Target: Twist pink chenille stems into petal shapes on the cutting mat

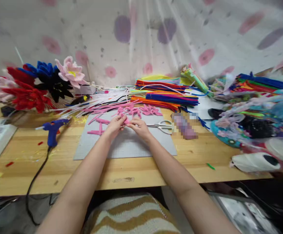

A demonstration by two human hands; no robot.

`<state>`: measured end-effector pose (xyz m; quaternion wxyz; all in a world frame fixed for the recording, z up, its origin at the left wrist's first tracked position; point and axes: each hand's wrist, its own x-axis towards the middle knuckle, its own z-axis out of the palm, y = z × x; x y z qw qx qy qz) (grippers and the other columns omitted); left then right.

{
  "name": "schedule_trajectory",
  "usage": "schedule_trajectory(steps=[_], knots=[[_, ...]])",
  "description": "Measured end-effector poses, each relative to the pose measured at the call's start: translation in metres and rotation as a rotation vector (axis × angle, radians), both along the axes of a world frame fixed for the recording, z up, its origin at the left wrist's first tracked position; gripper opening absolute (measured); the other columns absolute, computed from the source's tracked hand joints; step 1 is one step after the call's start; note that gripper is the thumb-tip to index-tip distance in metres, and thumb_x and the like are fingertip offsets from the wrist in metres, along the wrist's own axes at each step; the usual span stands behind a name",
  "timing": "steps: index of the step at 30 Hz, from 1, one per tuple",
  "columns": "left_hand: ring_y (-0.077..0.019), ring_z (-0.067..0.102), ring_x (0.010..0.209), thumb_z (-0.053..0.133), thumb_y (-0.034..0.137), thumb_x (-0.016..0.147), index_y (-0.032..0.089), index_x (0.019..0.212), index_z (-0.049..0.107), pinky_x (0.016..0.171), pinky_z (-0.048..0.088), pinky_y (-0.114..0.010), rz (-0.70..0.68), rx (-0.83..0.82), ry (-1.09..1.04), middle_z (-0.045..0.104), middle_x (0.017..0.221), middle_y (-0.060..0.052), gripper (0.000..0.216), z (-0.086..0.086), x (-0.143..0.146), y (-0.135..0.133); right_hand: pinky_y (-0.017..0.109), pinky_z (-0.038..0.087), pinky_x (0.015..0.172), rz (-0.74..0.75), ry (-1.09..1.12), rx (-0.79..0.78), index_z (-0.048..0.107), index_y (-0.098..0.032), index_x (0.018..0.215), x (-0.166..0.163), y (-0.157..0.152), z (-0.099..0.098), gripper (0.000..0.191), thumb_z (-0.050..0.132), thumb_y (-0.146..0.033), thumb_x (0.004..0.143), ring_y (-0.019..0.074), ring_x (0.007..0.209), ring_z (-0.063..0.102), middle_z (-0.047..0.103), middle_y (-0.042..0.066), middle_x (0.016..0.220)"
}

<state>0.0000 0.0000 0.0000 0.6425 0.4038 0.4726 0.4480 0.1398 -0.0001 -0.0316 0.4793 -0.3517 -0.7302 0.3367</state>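
Above a grey mat [127,148], my left hand [117,125] is closed on a small piece of bent pink pipe cleaner [126,120]. My right hand [139,127] meets it from the other side, thumb and fingertips pinching the same pink piece. Just behind the hands lie several looped pink petals [151,110] made of pipe cleaner. Short pink pipe cleaner lengths [96,132] rest left of my left hand. Scissors [164,126] with pale handles lie right of my right hand, the blades pointing toward it.
A blue glue gun [52,131] with a black cord stands at the left. Behind it are fuzzy flowers [34,94] in red, blue, black and pink. Bundles of coloured pipe cleaners [161,94] line the back. Bags and a white roll [253,162] crowd the right side.
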Motion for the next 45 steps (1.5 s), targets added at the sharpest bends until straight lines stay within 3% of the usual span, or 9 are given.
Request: schedule_trajectory(steps=[7, 10, 14, 20, 24, 27, 32, 38, 45], knots=[[-0.009, 0.056, 0.056, 0.065, 0.057, 0.06, 0.014, 0.084, 0.06, 0.049, 0.046, -0.02, -0.014, 0.045, 0.067, 0.059, 0.068, -0.001, 0.049, 0.015, -0.025, 0.004, 0.025, 0.037, 0.072, -0.042, 0.013, -0.072, 0.064, -0.019, 0.066, -0.001, -0.004, -0.016, 0.011, 0.066, -0.029, 0.071, 0.0117, 0.073, 0.047, 0.052, -0.001, 0.07], [-0.01, 0.056, 0.06, 0.073, 0.047, 0.054, 0.014, 0.077, 0.062, 0.054, 0.048, -0.022, -0.017, 0.146, 0.191, 0.061, 0.069, -0.001, 0.042, 0.016, -0.023, 0.001, 0.026, 0.038, 0.073, -0.027, 0.028, -0.095, 0.065, -0.019, 0.068, -0.004, -0.007, -0.017, 0.01, 0.066, -0.029, 0.071, 0.0118, 0.074, 0.048, 0.052, 0.0, 0.071], [-0.0089, 0.053, 0.051, 0.075, 0.036, 0.05, 0.012, 0.058, 0.057, 0.052, 0.044, -0.022, 0.06, 0.247, 0.282, 0.057, 0.055, 0.001, 0.031, 0.011, -0.017, 0.001, 0.027, 0.037, 0.076, -0.004, 0.003, -0.107, 0.066, -0.019, 0.068, -0.005, -0.01, -0.017, 0.01, 0.065, -0.029, 0.071, 0.0125, 0.077, 0.048, 0.051, 0.0, 0.072], [-0.0087, 0.052, 0.049, 0.074, 0.034, 0.05, 0.012, 0.055, 0.054, 0.052, 0.044, -0.023, 0.074, 0.23, 0.274, 0.056, 0.052, 0.001, 0.03, 0.01, -0.015, -0.001, 0.027, 0.036, 0.075, 0.035, 0.012, -0.127, 0.064, -0.018, 0.065, -0.004, -0.011, -0.014, 0.017, 0.065, -0.034, 0.07, 0.012, 0.075, 0.046, 0.048, -0.001, 0.071], [-0.0084, 0.05, 0.053, 0.073, 0.041, 0.053, 0.013, 0.064, 0.056, 0.05, 0.046, -0.021, 0.018, 0.287, 0.361, 0.053, 0.058, 0.002, 0.034, 0.016, -0.016, -0.005, 0.026, 0.035, 0.071, 0.065, 0.03, -0.182, 0.057, -0.017, 0.058, -0.005, -0.012, -0.01, 0.03, 0.062, -0.043, 0.071, 0.0112, 0.07, 0.043, 0.043, -0.001, 0.068], [-0.008, 0.046, 0.049, 0.061, 0.051, 0.066, 0.015, 0.065, 0.053, 0.044, 0.043, -0.02, -0.038, 0.362, 0.467, 0.047, 0.056, 0.003, 0.037, 0.022, -0.021, -0.004, 0.027, 0.035, 0.074, 0.093, 0.033, -0.214, 0.059, -0.017, 0.061, -0.002, -0.014, -0.003, 0.034, 0.056, -0.048, 0.075, 0.0118, 0.073, 0.044, 0.043, 0.0, 0.07], [-0.0071, 0.038, 0.039, 0.051, 0.057, 0.073, 0.017, 0.06, 0.048, 0.036, 0.035, -0.019, -0.212, 0.277, 0.579, 0.038, 0.047, 0.004, 0.042, 0.026, -0.033, -0.001, 0.026, 0.035, 0.076, 0.204, 0.105, -0.239, 0.059, -0.017, 0.062, 0.006, -0.014, 0.001, 0.037, 0.05, -0.047, 0.081, 0.0124, 0.079, 0.045, 0.045, 0.001, 0.076], [-0.0038, 0.027, 0.037, 0.061, 0.049, 0.069, 0.018, 0.056, 0.038, 0.034, 0.024, -0.016, -0.308, 0.085, 0.288, 0.027, 0.044, 0.008, 0.041, 0.018, -0.038, -0.008, 0.023, 0.036, 0.064, 0.212, 0.217, -0.312, 0.059, -0.017, 0.062, 0.009, -0.008, -0.01, 0.036, 0.051, -0.047, 0.08, 0.0112, 0.073, 0.044, 0.045, 0.002, 0.076], [-0.0004, 0.013, 0.034, 0.069, 0.037, 0.066, 0.018, 0.059, 0.034, 0.031, 0.011, -0.012, -0.226, 0.002, -0.146, 0.019, 0.044, 0.012, 0.04, 0.009, -0.029, -0.01, 0.023, 0.038, 0.07, 0.24, 0.305, -0.378, 0.061, -0.018, 0.061, 0.008, -0.006, -0.016, 0.036, 0.056, -0.05, 0.075, 0.0101, 0.071, 0.044, 0.046, 0.001, 0.075]])
